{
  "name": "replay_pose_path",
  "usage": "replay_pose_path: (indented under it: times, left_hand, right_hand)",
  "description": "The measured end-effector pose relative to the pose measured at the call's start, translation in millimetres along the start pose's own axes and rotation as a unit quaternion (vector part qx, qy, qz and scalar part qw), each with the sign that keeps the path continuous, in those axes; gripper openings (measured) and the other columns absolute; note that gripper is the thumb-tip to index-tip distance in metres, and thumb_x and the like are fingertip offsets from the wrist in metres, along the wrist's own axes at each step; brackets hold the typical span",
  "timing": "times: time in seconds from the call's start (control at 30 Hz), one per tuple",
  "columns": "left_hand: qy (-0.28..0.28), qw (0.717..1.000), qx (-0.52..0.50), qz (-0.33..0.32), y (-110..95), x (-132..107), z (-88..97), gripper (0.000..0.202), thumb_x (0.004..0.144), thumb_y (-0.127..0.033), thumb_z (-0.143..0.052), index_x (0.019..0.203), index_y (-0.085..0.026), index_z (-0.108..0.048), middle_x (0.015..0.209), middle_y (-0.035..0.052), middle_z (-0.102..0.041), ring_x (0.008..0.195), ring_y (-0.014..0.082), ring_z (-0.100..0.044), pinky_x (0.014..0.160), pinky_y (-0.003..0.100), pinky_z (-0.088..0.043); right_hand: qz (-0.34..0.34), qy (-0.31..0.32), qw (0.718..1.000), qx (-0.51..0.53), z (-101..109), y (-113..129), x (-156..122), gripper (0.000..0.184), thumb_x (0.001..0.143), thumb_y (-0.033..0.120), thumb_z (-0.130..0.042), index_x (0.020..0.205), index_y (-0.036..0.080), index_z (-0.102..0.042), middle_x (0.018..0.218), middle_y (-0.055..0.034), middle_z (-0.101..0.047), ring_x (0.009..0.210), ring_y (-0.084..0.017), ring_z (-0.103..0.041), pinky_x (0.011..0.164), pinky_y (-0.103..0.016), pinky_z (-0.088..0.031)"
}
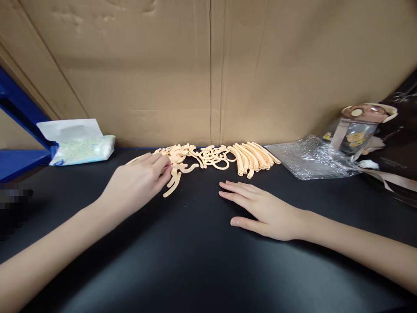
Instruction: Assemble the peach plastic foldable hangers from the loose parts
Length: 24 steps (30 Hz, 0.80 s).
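Observation:
At the back of the black table, my left hand [143,176] reaches into a loose pile of peach-coloured curved plastic pieces [177,152]. Its fingers are bent together, and the fingertips are hidden, so what they grip cannot be made out. A hook-shaped piece [189,167] sticks out just beside these fingers, and a flat curved strip [172,186] lies below it. My right hand [265,211] is palm down over the table, thumb and fingers apart, holding nothing. Beyond it, several long curved arms [252,157] lie side by side in a row. Between the two groups are small ring-shaped pieces [216,156].
A soft pack of tissues [84,148] sits back left beside a blue metal frame [26,113]. On the right are a crumpled clear plastic bag [312,158] and a strapped drinking bottle [360,130]. A cardboard wall [208,74] closes off the table's [202,261] back edge.

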<state>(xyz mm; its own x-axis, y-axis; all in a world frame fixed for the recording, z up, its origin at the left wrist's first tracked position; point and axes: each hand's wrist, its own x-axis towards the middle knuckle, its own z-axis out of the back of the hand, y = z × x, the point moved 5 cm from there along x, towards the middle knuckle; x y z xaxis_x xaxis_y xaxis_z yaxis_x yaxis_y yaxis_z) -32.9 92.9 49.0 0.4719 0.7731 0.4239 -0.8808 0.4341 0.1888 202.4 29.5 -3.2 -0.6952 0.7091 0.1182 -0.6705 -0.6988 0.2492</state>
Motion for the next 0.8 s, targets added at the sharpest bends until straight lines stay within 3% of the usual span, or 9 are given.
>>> replay_pose_path:
  times: [0.13, 0.27, 0.33, 0.37, 0.43, 0.53, 0.63, 0.8]
  left_hand:
    - [-0.001, 0.988, -0.107, 0.113, 5.6, -2.5, 10.3, 0.031, 0.092, -0.043, -0.034, 0.089, -0.021, -0.056, 0.087, 0.0032, -0.065, 0.074, 0.0203, -0.058, 0.056, 0.029, -0.033]
    - [0.059, 0.943, -0.291, 0.149, -8.4, -10.2, 4.7, 0.034, 0.09, -0.05, -0.039, 0.077, -0.022, -0.053, 0.07, -0.0026, -0.056, 0.065, 0.0158, -0.051, 0.061, 0.028, -0.037]
    - [0.09, 0.919, -0.354, 0.146, -20.6, -16.2, -1.7, 0.038, 0.09, -0.052, -0.038, 0.071, -0.022, -0.051, 0.066, -0.003, -0.052, 0.065, 0.0151, -0.049, 0.06, 0.027, -0.037]
    - [0.104, 0.908, -0.378, 0.147, -26.6, -19.6, -5.2, 0.039, 0.089, -0.052, -0.038, 0.07, -0.022, -0.05, 0.065, -0.0031, -0.051, 0.064, 0.0149, -0.048, 0.06, 0.027, -0.037]
    - [0.131, 0.889, -0.41, 0.154, -37.8, -26.6, -11.8, 0.037, 0.089, -0.051, -0.039, 0.07, -0.022, -0.052, 0.066, -0.0033, -0.053, 0.064, 0.0143, -0.049, 0.059, 0.026, -0.037]
    - [0.171, 0.881, -0.412, 0.159, -50.8, -35.4, -18.7, 0.036, 0.089, -0.05, -0.038, 0.071, -0.022, -0.054, 0.064, -0.0041, -0.053, 0.06, 0.0137, -0.048, 0.055, 0.026, -0.035]
    - [0.188, 0.9, -0.369, 0.139, -58.1, -38.7, -20.2, 0.037, 0.09, -0.052, -0.039, 0.074, -0.024, -0.058, 0.062, -0.0045, -0.053, 0.059, 0.0142, -0.048, 0.053, 0.026, -0.035]
    - [0.114, 0.956, -0.269, 0.02, -62.0, -33.4, -13.7, 0.032, 0.092, -0.043, -0.04, 0.077, -0.026, -0.062, 0.076, -0.0018, -0.065, 0.076, 0.0174, -0.057, 0.061, 0.027, -0.041]
  right_hand:
    - [0.006, -0.013, 1.0, 0.01, -0.1, -0.1, -0.8, 0.064, 0.096, 0.052, -0.041, 0.147, 0.013, -0.039, 0.155, -0.0158, -0.032, 0.144, -0.028, -0.028, 0.116, -0.052, -0.029]
    - [0.0, -0.053, 0.998, 0.018, 1.2, -1.8, -3.9, 0.082, 0.097, 0.047, -0.043, 0.155, 0.015, 0.005, 0.149, -0.0171, -0.042, 0.138, -0.026, -0.041, 0.109, -0.049, -0.04]
    - [0.001, -0.094, 0.995, 0.023, 5.1, -2.5, -5.7, 0.088, 0.096, 0.046, -0.047, 0.153, 0.021, 0.016, 0.143, -0.0135, -0.051, 0.131, -0.024, -0.049, 0.104, -0.046, -0.045]
    - [0.006, -0.11, 0.994, 0.024, 7.2, -2.5, -6.4, 0.088, 0.095, 0.047, -0.049, 0.154, 0.024, 0.012, 0.138, -0.0116, -0.056, 0.126, -0.024, -0.054, 0.101, -0.045, -0.046]
    - [0.029, -0.135, 0.99, 0.025, 11.3, -0.7, -7.0, 0.079, 0.09, 0.052, -0.055, 0.153, 0.025, -0.015, 0.126, -0.0088, -0.064, 0.113, -0.022, -0.061, 0.095, -0.04, -0.049]
    - [0.074, -0.143, 0.987, 0.024, 15.0, 4.2, -6.3, 0.047, 0.088, 0.049, -0.06, 0.125, 0.02, -0.056, 0.105, -0.0057, -0.069, 0.092, -0.018, -0.063, 0.083, -0.032, -0.049]
    - [0.102, -0.142, 0.985, 0.017, 15.6, 8.1, -4.7, 0.02, 0.094, 0.034, -0.055, 0.102, 0.019, -0.066, 0.091, -0.0031, -0.069, 0.083, -0.014, -0.06, 0.08, -0.029, -0.045]
    - [0.091, -0.143, 0.985, 0.004, 13.7, 7.1, -3.0, 0.021, 0.098, 0.029, -0.048, 0.101, 0.019, -0.067, 0.09, -0.0025, -0.068, 0.081, -0.012, -0.058, 0.08, -0.027, -0.044]
